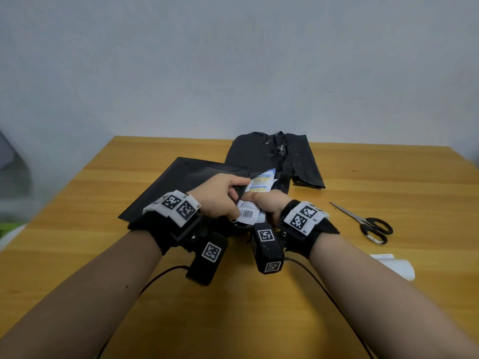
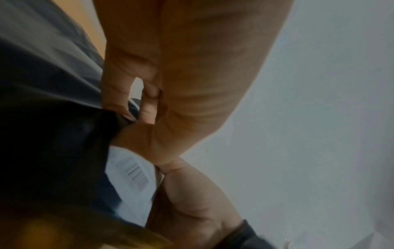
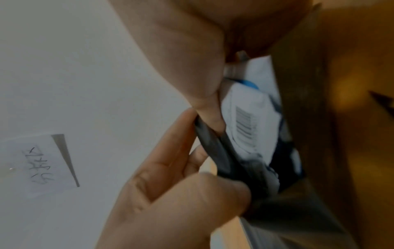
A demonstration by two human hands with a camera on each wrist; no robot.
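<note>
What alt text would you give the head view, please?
Two hands work a white barcoded packet at the mouth of a black mailer bag on a wooden table: the left hand pinches the bag, the right hand grips the packet. Scissors lie to the right.

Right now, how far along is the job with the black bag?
Done: scissors lie aside on the table. In hand: the left hand pinches the mouth of the black bag, the right hand grips the white packet partly inside it. Left: packet neither fully in nor out.
</note>
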